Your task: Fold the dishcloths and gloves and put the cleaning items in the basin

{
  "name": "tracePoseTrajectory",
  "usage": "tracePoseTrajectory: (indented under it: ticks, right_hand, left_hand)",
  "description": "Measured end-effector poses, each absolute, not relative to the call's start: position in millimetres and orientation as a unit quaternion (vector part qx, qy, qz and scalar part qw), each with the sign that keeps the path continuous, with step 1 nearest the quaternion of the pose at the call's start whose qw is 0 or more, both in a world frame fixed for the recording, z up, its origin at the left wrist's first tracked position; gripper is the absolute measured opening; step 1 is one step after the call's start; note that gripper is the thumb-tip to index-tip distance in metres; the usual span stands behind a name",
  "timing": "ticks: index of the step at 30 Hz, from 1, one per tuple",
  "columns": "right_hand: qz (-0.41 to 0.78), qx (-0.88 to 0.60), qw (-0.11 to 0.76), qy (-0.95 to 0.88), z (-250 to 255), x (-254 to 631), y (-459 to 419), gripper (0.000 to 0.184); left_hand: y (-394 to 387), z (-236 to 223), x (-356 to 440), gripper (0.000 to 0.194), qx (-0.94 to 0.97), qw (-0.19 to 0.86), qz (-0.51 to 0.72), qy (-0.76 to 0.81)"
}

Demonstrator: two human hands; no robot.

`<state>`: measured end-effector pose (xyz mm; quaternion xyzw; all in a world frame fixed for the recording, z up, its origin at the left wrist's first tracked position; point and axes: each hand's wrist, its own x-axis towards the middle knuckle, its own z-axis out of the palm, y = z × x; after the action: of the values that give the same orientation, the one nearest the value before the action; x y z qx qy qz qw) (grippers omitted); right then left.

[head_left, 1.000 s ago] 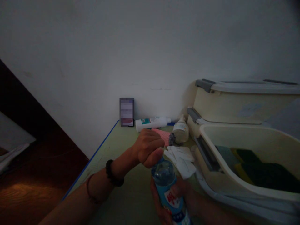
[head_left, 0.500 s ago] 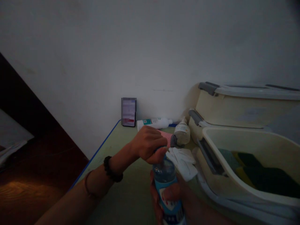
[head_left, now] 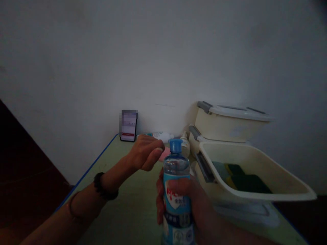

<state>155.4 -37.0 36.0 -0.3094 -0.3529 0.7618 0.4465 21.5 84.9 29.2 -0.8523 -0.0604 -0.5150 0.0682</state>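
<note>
My right hand (head_left: 187,194) is wrapped around a dish soap bottle (head_left: 178,214) with a blue label, held upright in front of me. Its blue cap (head_left: 175,145) is on top and looks closed. To the left of the cap is my left hand (head_left: 148,153), curled shut, with a gap between it and the bottle. I see nothing in its fingers. Behind the hands, a piece of pink cloth (head_left: 164,154) shows partly. A pump bottle (head_left: 185,144) stands or leans behind the dish soap, mostly covered.
At right, an open cream bin (head_left: 206,149) holds green and yellow sponges (head_left: 251,183). Behind it is a lidded bin (head_left: 219,124) by the wall. A phone (head_left: 129,126) leans on the wall, next to a white bottle (head_left: 166,136) lying down. The green table (head_left: 127,211) has blue edges.
My left hand has come off the bottle's cap and moved left. The bottle in my right hand is higher and more upright. The view has shifted, and the white gloves are now hidden.
</note>
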Motion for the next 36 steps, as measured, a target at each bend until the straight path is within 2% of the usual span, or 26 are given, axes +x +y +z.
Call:
tracePoseTrajectory:
  ticks: [5, 9, 13, 16, 20, 24, 26, 31, 36]
  right_hand:
    - [0.689, -0.386, 0.489, -0.37, 66, 175, -28, 0.027]
    - [0.653, -0.38, 0.52, -0.397, 91, 196, -18, 0.023]
    - [0.592, -0.429, 0.498, -0.466, 112, 225, -11, 0.023]
    - [0.467, -0.499, 0.479, -0.551, 118, 251, -4, 0.024]
    - [0.364, -0.541, 0.451, -0.609, 113, 290, 8, 0.023]
    - [0.243, -0.572, 0.369, -0.691, 109, 333, 20, 0.023]
    - [0.179, -0.577, 0.318, -0.731, 111, 350, 25, 0.029]
    - [0.134, -0.556, 0.149, -0.807, 105, 375, 38, 0.033]
    - [0.126, -0.521, 0.021, -0.844, 82, 375, 55, 0.044]
  left_hand:
    - [66, 43, 30, 0.031, -0.846, 0.09, -0.522, -0.058]
    - [47, 48, 45, 0.027, -0.863, 0.106, -0.491, -0.059]
    - [43, 48, 66, 0.024, -0.885, 0.128, -0.434, -0.111]
    - [49, 52, 88, 0.022, -0.901, 0.146, -0.389, -0.126]
    - [59, 59, 119, 0.02, -0.906, 0.104, -0.382, -0.15]
    - [65, 52, 144, 0.013, -0.882, 0.018, -0.431, -0.192]
    - [68, 42, 151, 0.007, -0.874, -0.024, -0.439, -0.207]
    - [72, 21, 154, 0.031, -0.861, -0.16, -0.429, -0.219]
    - [74, 12, 154, 0.041, -0.847, -0.234, -0.411, -0.242]
